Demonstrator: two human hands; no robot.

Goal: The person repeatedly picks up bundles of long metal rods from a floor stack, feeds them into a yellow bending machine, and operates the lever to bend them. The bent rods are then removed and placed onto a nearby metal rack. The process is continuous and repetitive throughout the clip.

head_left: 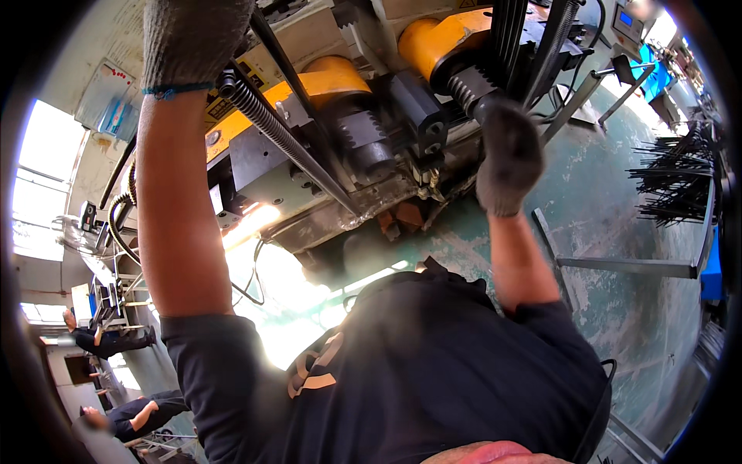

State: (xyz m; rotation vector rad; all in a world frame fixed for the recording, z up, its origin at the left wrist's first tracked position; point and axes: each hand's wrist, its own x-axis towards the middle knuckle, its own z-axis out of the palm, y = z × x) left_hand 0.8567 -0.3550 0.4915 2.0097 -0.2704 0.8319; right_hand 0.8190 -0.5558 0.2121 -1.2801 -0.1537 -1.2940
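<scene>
My left hand [195, 42], in a grey knit glove with a blue cuff edge, reaches up past the upper edge beside the machine; its fingers are cut off from sight. Close under it a long threaded rod [286, 139] with a spring-like thread slants down across the machine. My right hand [510, 158], gloved in grey with a dark coating, is blurred and looks curled closed at the end of a dark toothed shaft [468, 89]. Whether it touches the shaft, or what lies inside it, I cannot make out. A second toothed shaft [363, 143] sticks out of a yellow housing [328, 77].
A dark block [417, 108] sits between the two shafts. Metal frame rails [626, 267] stand to the right, by a rack of thin black rods [676, 174]. A control box [627, 25] is at the far right. Two other people [139, 414] are at the left.
</scene>
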